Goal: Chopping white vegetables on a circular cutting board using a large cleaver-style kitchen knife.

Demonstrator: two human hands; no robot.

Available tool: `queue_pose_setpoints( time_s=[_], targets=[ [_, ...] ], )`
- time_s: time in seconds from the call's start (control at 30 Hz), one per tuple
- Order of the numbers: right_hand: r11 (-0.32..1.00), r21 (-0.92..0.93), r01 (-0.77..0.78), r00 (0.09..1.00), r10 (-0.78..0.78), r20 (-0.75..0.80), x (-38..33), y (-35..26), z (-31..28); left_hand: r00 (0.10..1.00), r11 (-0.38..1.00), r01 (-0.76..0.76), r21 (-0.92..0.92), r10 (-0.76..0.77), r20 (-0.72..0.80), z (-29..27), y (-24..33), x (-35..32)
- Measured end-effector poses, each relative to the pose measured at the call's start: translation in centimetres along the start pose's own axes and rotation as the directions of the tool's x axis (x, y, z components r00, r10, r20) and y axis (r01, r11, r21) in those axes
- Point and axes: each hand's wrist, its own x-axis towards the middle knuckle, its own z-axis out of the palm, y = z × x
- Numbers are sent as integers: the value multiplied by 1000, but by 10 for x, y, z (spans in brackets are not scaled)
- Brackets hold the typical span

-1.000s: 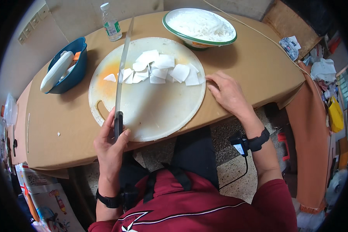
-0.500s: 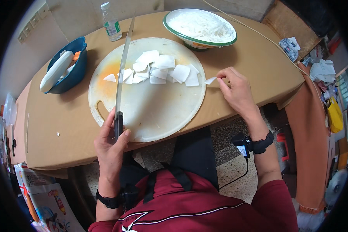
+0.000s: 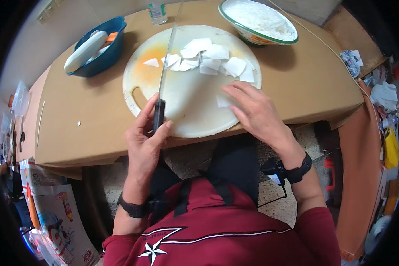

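- Left hand (image 3: 147,133): at the near edge of the board, closed around the black handle of the knife (image 3: 169,57), thumb on the right of it.
- Knife: held upright-looking in view, its blade crossing the left part of the board and reaching past the far edge.
- Right hand (image 3: 257,111): over the board's right edge, thumb and forefinger parted, fingers slightly bent; whether it touches the loose slice (image 3: 222,101) I cannot tell.
- Loose slice: white, thin, on the board's right part, just beside those fingertips, nearer than the pile.
- Pile (image 3: 215,51): white slices overlapping on the board's far half, spreading toward its right edge.
- Lone slice (image 3: 151,62): left of the blade, on an orange stain.
- Board (image 3: 195,119): round and pale, at the near edge of the table (image 3: 314,93), its grip slot toward the left.
- Bowl (image 3: 257,38): green-rimmed, heaped with white shreds (image 3: 261,17), near the table's far edge, right of the bottle (image 3: 157,12).
- Basin (image 3: 106,62): blue, toward the table's far left, holding a long white piece (image 3: 84,52) and an orange piece (image 3: 112,36).
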Motion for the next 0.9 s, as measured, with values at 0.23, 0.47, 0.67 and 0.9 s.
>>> queue_pose_setpoints(
  time_s=[0.23,0.47,0.67,0.9],
  targets=[
    [780,535,-324,944,306,125,-37,-43,0,982,971,76,-226,-33,188,10,-3,-16],
    [36,940,-340,885,350,307,-55,-77,18,838,933,247,-263,-69,541,37,8,-33],
    [-62,958,-280,832,483,274,-64,-84,18,826,997,31,-68,13,563,50,6,-37],
    [30,969,-246,795,578,184,-68,-81,9,723,996,16,85,-70,687,57,15,-35]
  ],
)
